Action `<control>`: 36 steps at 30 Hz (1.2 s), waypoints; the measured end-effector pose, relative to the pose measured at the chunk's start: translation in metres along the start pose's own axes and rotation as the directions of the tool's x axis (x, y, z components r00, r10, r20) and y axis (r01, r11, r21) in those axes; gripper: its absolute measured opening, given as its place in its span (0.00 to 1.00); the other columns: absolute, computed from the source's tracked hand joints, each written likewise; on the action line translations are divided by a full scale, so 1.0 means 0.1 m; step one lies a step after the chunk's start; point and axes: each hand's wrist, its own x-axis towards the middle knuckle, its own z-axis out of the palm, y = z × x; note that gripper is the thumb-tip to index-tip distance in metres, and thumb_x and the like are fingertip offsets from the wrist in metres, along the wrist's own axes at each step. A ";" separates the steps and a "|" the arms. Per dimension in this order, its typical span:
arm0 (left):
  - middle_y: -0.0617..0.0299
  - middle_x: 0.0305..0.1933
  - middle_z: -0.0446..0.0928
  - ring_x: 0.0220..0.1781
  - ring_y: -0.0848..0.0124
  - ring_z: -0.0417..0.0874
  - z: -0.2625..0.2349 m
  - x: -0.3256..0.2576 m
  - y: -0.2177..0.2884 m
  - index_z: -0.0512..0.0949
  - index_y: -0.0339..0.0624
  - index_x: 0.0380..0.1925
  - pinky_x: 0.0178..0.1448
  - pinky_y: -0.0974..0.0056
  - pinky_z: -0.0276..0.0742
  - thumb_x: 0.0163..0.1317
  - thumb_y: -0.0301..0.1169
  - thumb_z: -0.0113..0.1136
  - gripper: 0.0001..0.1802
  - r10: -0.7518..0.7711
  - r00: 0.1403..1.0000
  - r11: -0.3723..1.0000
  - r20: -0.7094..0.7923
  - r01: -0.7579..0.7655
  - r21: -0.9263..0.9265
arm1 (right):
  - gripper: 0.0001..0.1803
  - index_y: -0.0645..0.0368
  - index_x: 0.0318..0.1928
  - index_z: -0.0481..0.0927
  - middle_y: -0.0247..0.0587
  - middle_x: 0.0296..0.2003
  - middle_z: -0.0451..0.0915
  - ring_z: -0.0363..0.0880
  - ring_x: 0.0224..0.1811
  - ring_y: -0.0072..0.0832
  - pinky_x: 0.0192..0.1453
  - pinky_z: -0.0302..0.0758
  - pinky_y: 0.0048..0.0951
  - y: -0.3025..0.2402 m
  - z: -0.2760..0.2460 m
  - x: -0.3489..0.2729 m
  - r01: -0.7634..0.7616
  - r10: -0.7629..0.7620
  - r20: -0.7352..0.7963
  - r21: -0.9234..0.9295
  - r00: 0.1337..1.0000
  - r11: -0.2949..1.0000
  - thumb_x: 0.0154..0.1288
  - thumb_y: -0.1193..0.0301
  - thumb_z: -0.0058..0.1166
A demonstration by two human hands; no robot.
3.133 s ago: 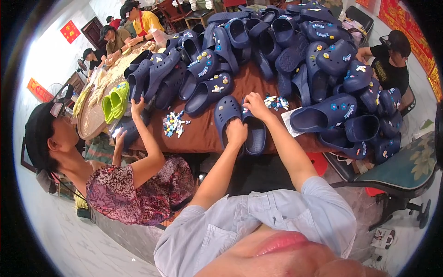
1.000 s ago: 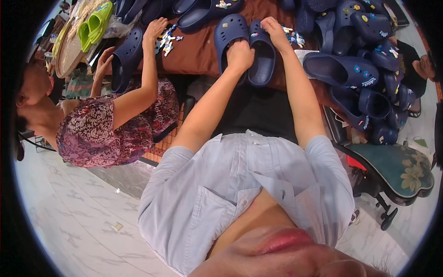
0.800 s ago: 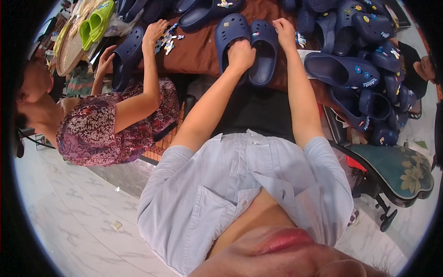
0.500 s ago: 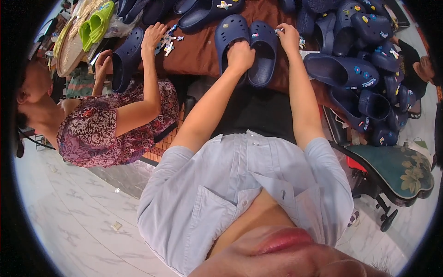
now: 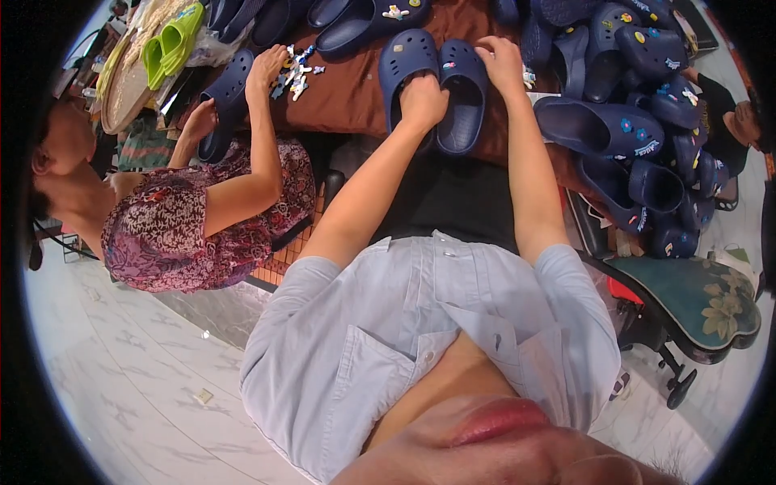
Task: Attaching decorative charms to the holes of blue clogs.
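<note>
Two dark blue clogs stand side by side in front of me, toes pointing away. My left hand [image 5: 424,100] reaches into the left clog [image 5: 406,55], its fingers curled and partly hidden inside, gripping it. The right clog [image 5: 461,101] has a small colourful charm on its toe. Beside that toe is my right hand [image 5: 502,62], fingers bent and drawn together; whatever they hold is hidden. Several small white charms [image 5: 529,78] lie just right of this hand on the brown cloth [image 5: 347,101].
At my left, a co-worker in a patterned top handles another blue clog [image 5: 229,95], near a heap of charms [image 5: 299,74]. Many blue clogs, such as a decorated clog [image 5: 596,127], are piled at the right. Lime-green clogs [image 5: 172,44] stand far left. A chair [image 5: 687,295] is lower right.
My right hand has shifted slightly left and up, closer to the right clog's toe. The co-worker's nearer-to-clog hand has moved right onto the clog. My left hand stays in its clog.
</note>
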 end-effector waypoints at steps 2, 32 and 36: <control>0.35 0.39 0.81 0.45 0.42 0.83 0.00 0.00 0.00 0.80 0.28 0.33 0.52 0.48 0.78 0.56 0.39 0.64 0.19 0.010 1.000 1.000 0.001 -0.010 0.003 | 0.11 0.51 0.39 0.87 0.46 0.41 0.82 0.76 0.47 0.48 0.57 0.69 0.42 -0.13 0.01 0.03 0.329 -0.344 0.181 0.110 0.921 0.938 0.61 0.62 0.59; 0.33 0.38 0.80 0.45 0.40 0.82 0.01 -0.02 0.02 0.80 0.26 0.32 0.52 0.46 0.77 0.54 0.37 0.64 0.19 0.005 0.999 1.000 -0.046 -0.006 -0.011 | 0.07 0.60 0.39 0.80 0.43 0.33 0.82 0.81 0.37 0.36 0.44 0.76 0.34 0.19 -0.05 -0.24 -0.193 0.250 -0.102 0.386 0.963 0.902 0.58 0.76 0.61; 0.35 0.40 0.81 0.45 0.43 0.83 0.03 0.00 0.00 0.81 0.28 0.31 0.52 0.48 0.79 0.54 0.35 0.63 0.16 -0.029 1.000 0.999 0.000 0.029 0.022 | 0.08 0.57 0.39 0.81 0.47 0.37 0.81 0.79 0.43 0.46 0.50 0.73 0.44 0.34 -0.08 -0.27 -0.199 0.206 -0.121 0.069 0.971 0.978 0.58 0.77 0.58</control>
